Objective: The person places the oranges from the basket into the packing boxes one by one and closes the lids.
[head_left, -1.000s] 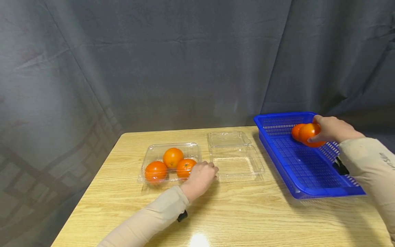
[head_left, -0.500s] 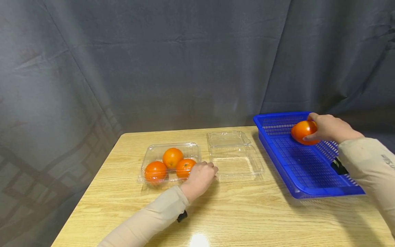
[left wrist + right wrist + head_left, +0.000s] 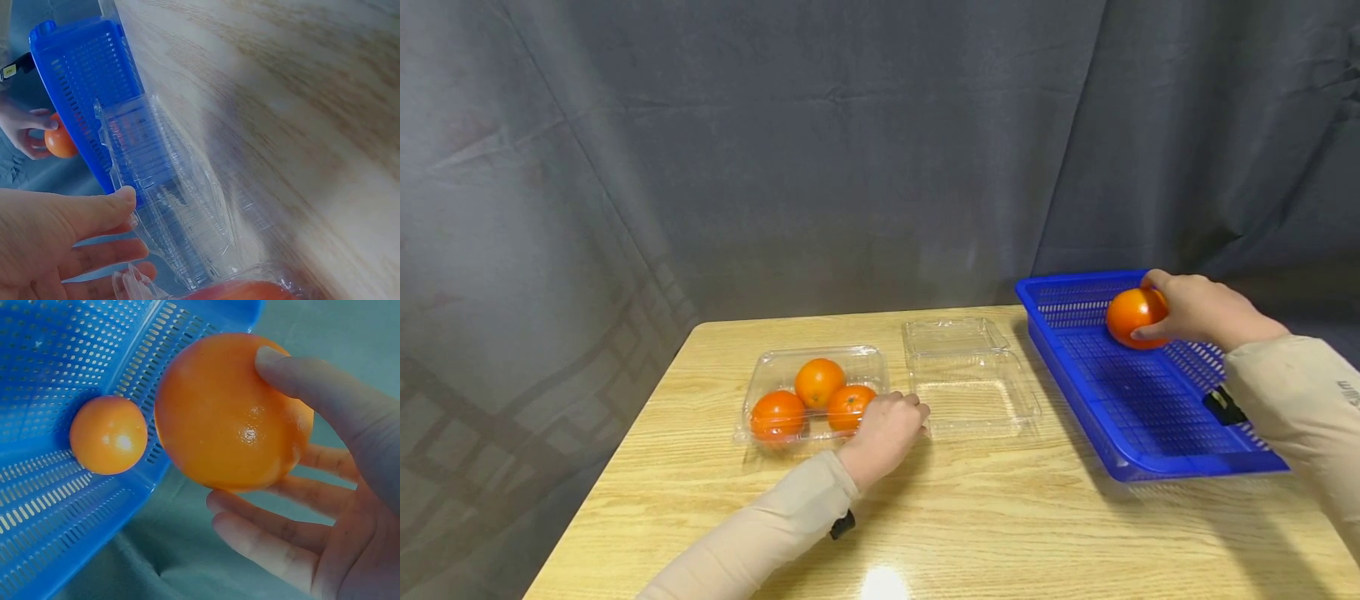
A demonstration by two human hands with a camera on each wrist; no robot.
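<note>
My right hand [image 3: 1206, 310] grips an orange [image 3: 234, 412] with thumb and fingers, raised over the far right of the blue basket [image 3: 1138, 462]. A second orange [image 3: 109, 435] lies inside that basket, as the right wrist view shows; in the head view the held one hides it. My left hand [image 3: 883, 437] is at the near left corner of an empty clear plastic clamshell [image 3: 169, 194], its thumb and fingers pinching the edge. The clamshell's lid [image 3: 955, 336] lies folded back behind its tray. Left of it, another clear clamshell [image 3: 868, 360] contains three oranges [image 3: 820, 383].
The wooden table [image 3: 985, 525] carries everything. Behind its far edge hangs a grey curtain [image 3: 865, 167]. The basket's raised wall stands between the empty clamshell and the right hand.
My right hand has lifted the orange slightly and moved it a little left, so it now covers the other orange in the head view. My left hand has stayed in place.
</note>
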